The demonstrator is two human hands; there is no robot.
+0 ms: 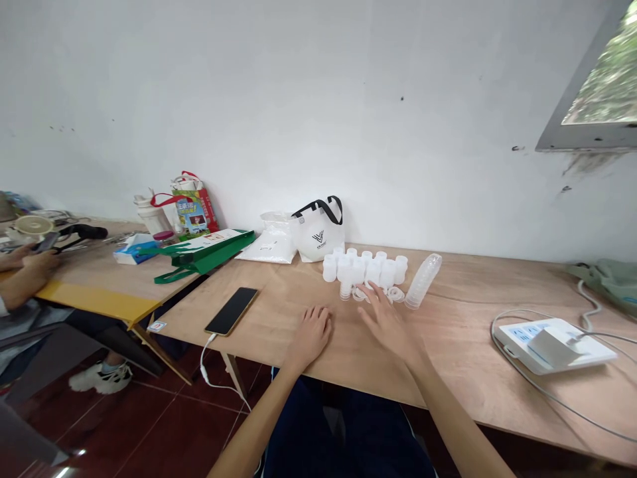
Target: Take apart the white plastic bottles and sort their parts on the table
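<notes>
My left hand (312, 333) rests palm down on the wooden table, fingers slightly bent and holding nothing. To its right, my right hand (391, 325) reaches over the wood with its fingers spread. Its fingertips lie by several small translucent rings (395, 294); whether they touch one I cannot tell. Just behind stand several translucent white plastic bottles (359, 271), grouped in rows. A leaning stack of clear plastic cups (423, 281) is to the right of the bottles.
A phone (231, 311) on a cable lies left of my hands. Against the wall are a white bag (321, 232) and a plastic packet (271, 240). A green bag (206, 249) bridges toward the neighbouring table. A power strip (557, 345) with cables sits right. Another person's hands (37, 259) hold a device.
</notes>
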